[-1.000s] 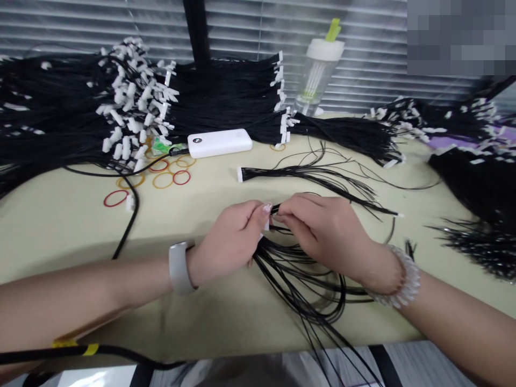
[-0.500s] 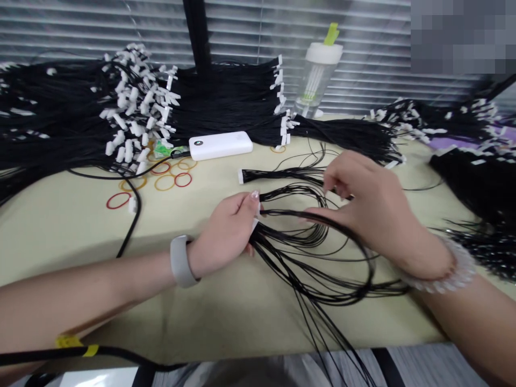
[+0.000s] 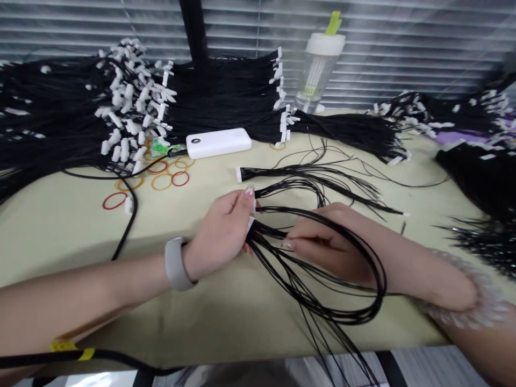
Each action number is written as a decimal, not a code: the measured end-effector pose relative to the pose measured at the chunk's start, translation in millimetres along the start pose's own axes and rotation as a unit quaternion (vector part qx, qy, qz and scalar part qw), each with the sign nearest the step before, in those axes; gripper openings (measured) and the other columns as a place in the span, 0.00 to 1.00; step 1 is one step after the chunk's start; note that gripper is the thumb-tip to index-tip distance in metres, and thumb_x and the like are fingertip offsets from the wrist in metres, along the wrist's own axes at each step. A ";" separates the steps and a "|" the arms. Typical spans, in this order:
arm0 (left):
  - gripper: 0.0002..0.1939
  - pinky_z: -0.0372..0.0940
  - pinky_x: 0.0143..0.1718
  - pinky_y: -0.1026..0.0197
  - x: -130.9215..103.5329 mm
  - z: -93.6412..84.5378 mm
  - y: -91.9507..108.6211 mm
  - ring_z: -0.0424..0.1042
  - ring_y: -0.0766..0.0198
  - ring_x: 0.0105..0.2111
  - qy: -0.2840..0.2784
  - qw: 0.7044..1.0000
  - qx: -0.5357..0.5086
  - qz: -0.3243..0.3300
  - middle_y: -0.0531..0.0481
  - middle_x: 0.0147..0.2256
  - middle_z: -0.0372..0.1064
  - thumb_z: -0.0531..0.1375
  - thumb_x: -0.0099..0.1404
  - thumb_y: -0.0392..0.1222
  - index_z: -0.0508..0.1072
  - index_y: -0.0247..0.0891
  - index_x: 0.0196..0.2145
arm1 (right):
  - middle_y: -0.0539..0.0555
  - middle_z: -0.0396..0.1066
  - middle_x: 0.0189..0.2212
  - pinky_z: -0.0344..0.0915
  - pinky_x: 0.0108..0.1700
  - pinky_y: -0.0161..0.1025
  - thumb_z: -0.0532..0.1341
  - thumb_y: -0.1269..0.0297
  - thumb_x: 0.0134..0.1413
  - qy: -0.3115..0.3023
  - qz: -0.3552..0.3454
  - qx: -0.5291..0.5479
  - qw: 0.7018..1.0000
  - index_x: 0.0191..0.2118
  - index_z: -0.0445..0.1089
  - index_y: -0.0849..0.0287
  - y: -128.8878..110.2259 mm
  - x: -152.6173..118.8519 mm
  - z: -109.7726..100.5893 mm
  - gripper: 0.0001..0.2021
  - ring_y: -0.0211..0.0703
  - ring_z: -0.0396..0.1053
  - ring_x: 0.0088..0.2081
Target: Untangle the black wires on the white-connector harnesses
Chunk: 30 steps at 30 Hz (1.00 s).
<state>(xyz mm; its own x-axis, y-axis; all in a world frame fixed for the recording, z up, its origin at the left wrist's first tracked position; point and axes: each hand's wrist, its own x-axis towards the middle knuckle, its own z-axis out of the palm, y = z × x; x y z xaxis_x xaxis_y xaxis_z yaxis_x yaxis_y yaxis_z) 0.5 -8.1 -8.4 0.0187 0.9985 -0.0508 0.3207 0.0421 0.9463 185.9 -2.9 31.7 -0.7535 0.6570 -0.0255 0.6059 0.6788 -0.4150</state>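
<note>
My left hand (image 3: 223, 223) is closed around the white connector end (image 3: 250, 222) of a black wire harness (image 3: 379, 290), its thumb on top. From there the wires fan out to the right in loops, and some hang over the table's front edge. Inside the big loop, my right hand (image 3: 330, 242) has its thumb and index finger pinched on some of the black wires (image 3: 276, 232). Its other fingers are partly hidden behind the loop. Just beyond my hands, another wire bundle (image 3: 298, 171) with a white connector lies flat on the table.
Large stacks of black cables (image 3: 226, 97) with white connectors line the back. A white power bank (image 3: 220, 143), several rubber bands (image 3: 161, 181) and a clear bottle (image 3: 318, 72) are near them. More cables (image 3: 479, 188) lie at right. A thick black cord (image 3: 129, 226) crosses the left side.
My right hand has come down and slightly left into the wire loop, its fingers now pinched on wires. The big loop has swung lower and right. My left hand keeps its grip.
</note>
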 end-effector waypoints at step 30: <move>0.19 0.56 0.11 0.69 -2.2 -0.8 5.4 0.59 0.71 0.11 -0.032 0.999 0.013 0.004 0.58 0.14 0.54 0.45 0.62 0.55 0.60 0.38 0.24 | 0.47 0.61 0.18 0.49 0.24 0.31 0.48 0.70 0.54 0.062 -0.016 -0.024 0.998 0.28 0.62 0.60 -9.9 10.7 24.3 0.09 0.30 0.56 0.20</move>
<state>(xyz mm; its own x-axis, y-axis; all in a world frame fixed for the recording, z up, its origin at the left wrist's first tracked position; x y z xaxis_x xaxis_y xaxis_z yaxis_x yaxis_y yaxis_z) 1.5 -10.0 -2.9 0.0813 0.9946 -0.0648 0.3444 0.0330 0.9382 165.6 -10.6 13.5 -0.7368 0.6685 0.1016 0.5959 0.7130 -0.3696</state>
